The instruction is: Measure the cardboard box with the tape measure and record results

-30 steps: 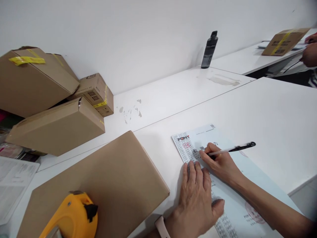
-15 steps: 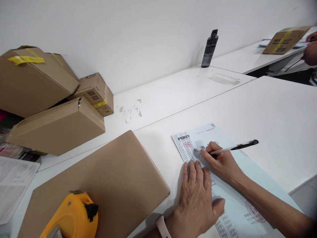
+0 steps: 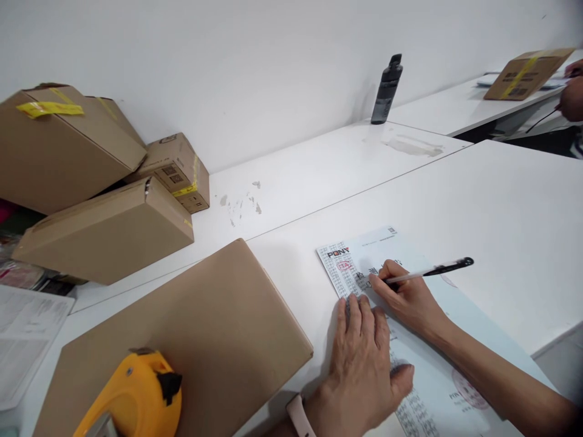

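A light-blue printed paper with a PONY heading and red stamps lies on the white table. My right hand rests on it, fingers closed round a clear pen with a black cap end. The pen's tip is hidden behind my fingers, near the large printed characters. My left hand, with a pale wristband, lies flat across the paper's left edge, fingers stretched out. Left of it is a brown cardboard box, and a yellow tape measure appears over the box's near side.
Several cardboard boxes are piled at the left against the wall. Printed sheets lie at the left edge. A dark bottle stands at the back. Far right, another person's hand is near a taped box.
The pen's rear end has shifted very slightly left and down. Both hands hold nearly the same places.
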### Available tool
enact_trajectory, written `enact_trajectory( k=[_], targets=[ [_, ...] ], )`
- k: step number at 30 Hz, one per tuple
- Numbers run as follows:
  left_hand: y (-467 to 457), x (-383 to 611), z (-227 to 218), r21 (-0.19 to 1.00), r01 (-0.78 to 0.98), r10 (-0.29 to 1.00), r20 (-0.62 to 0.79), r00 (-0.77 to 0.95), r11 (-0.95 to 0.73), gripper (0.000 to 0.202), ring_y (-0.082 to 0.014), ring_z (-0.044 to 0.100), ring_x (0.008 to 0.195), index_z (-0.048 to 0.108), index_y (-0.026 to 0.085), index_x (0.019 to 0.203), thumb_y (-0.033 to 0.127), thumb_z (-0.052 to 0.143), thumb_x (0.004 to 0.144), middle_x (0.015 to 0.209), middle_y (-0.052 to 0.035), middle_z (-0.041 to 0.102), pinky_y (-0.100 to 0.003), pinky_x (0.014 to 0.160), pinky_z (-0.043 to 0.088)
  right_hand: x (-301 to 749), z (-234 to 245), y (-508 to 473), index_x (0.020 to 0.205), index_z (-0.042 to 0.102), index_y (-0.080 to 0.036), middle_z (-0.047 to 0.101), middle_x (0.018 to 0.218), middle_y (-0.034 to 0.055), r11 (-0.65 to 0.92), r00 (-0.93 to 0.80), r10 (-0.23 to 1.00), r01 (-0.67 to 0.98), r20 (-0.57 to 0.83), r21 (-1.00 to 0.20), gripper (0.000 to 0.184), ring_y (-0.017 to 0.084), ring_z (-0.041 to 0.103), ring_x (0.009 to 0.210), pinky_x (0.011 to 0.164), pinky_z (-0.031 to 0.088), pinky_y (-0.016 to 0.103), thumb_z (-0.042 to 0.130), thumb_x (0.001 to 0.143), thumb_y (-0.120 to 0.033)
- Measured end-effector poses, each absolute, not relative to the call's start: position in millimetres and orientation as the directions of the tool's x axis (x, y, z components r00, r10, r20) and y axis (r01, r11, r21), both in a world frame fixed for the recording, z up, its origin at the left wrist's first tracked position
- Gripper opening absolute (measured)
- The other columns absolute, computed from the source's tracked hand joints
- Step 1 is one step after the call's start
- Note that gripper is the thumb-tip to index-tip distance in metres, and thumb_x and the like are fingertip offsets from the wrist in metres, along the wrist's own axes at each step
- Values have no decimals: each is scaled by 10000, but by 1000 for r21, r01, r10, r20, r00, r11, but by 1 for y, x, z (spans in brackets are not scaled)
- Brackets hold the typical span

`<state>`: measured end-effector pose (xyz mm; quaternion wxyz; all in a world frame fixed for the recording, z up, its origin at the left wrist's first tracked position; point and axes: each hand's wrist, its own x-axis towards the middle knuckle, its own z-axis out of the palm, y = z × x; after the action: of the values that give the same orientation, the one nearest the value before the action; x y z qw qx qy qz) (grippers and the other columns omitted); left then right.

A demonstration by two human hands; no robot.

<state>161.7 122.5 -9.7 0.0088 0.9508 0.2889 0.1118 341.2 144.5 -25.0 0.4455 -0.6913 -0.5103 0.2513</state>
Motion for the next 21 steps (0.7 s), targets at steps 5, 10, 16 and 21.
enact_trajectory(
  k=[5, 10, 16, 21],
  targets=[
    [122, 162, -9, 90, 546, 553, 184, 812, -833, 740, -393, 430, 1443, 466, 14, 1467, 589, 315, 1027, 1517, -269, 498, -529, 1164, 431, 341, -24, 144, 670, 433, -252, 435, 597, -45, -95, 358, 928, 495, 103, -864, 314, 136, 370, 556, 523, 318, 297, 593, 906, -384],
    [122, 161, -9, 91, 541, 548, 200, 812, -836, 726, -395, 423, 1448, 471, 11, 1460, 577, 314, 1031, 1515, -275, 496, -529, 1166, 427, 342, -24, 144, 671, 431, -252, 423, 595, -49, -95, 362, 926, 500, 108, -861, 311, 132, 362, 550, 522, 312, 296, 591, 904, -382],
    [121, 161, -9, 100, 547, 555, 204, 807, -831, 727, -392, 430, 1444, 486, 18, 1450, 584, 318, 1027, 1507, -278, 504, -518, 1168, 424, 343, -27, 144, 681, 419, -256, 411, 597, -57, -105, 348, 933, 511, 93, -853, 310, 132, 351, 557, 536, 308, 301, 571, 918, -387],
    [121, 162, -11, 103, 545, 554, 214, 805, -832, 721, -401, 435, 1439, 501, 16, 1439, 579, 331, 1023, 1504, -284, 503, -523, 1165, 427, 344, -27, 143, 679, 413, -258, 412, 598, -56, -102, 349, 932, 507, 96, -856, 311, 135, 358, 562, 547, 312, 307, 568, 918, -382]
  ],
)
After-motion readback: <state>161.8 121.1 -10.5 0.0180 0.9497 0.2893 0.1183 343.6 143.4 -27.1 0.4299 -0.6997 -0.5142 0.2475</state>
